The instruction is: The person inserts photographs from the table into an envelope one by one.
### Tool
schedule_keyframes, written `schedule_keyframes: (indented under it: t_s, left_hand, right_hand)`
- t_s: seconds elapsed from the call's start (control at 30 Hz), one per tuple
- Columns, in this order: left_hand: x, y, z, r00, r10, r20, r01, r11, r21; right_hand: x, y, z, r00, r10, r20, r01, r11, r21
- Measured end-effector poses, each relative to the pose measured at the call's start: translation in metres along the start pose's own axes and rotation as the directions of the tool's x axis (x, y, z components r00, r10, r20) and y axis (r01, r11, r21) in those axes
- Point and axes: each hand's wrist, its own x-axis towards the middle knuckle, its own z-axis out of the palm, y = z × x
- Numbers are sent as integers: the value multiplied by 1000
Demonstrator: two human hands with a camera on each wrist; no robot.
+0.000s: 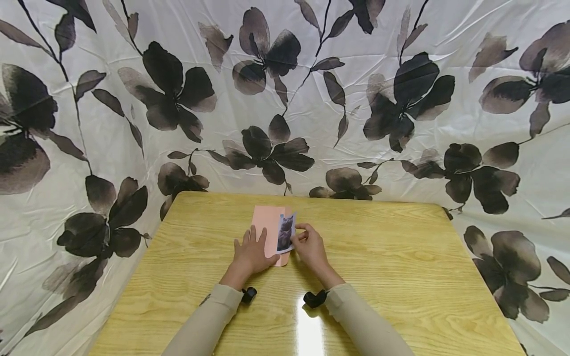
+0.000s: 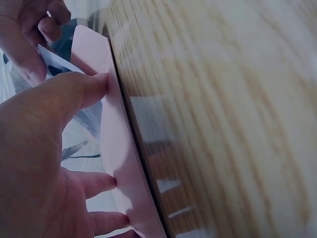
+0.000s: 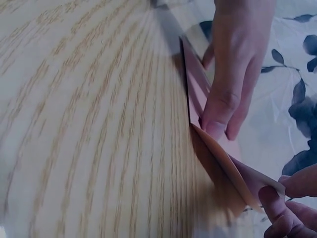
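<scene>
A pink paper envelope (image 1: 266, 216) lies on the table, its rounded flap (image 2: 88, 48) toward the right hand. Over its right part is a photo (image 1: 285, 233) of a grey furry animal, with a pale border and its right edge lifted. My left hand (image 1: 253, 254) presses on the envelope with spread, fairly straight fingers; its thumb (image 2: 91, 88) rests near the lower edge. Between thumb and fingers, my right hand (image 1: 310, 247) pinches the photo's right edge. The right wrist view shows this pinch at the raised corner (image 3: 275, 186).
The wood-grain table (image 1: 383, 257) has a glossy surface with a bright reflection near its front. Behind and beside it hangs a white cloth (image 1: 329, 128) with dark flowers. A black wrist camera (image 1: 315, 298) is strapped to the right wrist, another (image 1: 249, 295) to the left.
</scene>
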Motion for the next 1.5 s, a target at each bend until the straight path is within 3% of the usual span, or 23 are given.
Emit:
schedule_keyframes:
  t_s: [0.73, 1.3, 1.5]
  left_hand:
    - [3, 2, 2, 1000, -6, -10, 6, 1000, 13]
    - [7, 2, -3, 1000, 14, -22, -14, 1000, 11]
    - [3, 1, -2, 1000, 5, -2, -5, 1000, 6]
  right_hand:
    - [1, 8, 7, 1000, -13, 11, 14, 998, -66]
    - [12, 5, 8, 999, 17, 50, -15, 999, -39]
    - [8, 7, 15, 998, 14, 58, -11, 998, -59]
